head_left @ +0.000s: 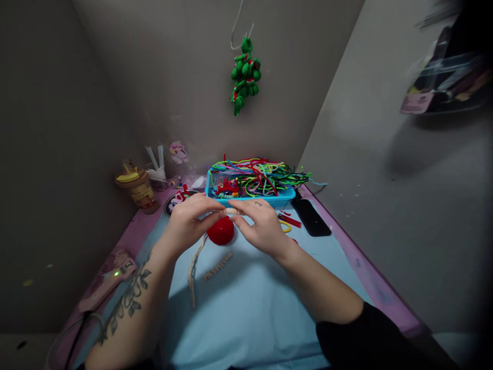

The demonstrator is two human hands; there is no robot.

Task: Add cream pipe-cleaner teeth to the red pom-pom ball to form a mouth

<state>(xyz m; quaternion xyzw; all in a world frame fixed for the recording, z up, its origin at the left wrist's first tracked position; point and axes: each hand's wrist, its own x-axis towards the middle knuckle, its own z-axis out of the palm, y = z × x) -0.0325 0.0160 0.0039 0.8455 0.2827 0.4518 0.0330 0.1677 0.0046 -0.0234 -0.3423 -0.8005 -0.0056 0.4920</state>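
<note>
Over our creased blue cloth (246,308), before a plastic tray (284,201) of fuzzy stems (265,174), our left hand (190,221) and right hand (262,223) hover near a glossy red rounded object (221,232), pinching a ridged cream coil (231,211) between them.

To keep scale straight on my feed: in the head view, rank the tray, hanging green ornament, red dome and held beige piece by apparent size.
1. Tray
2. Green ornament
3. Red dome, partly hidden
4. Beige piece, ends hidden, though what shows is clearly smallest
</note>
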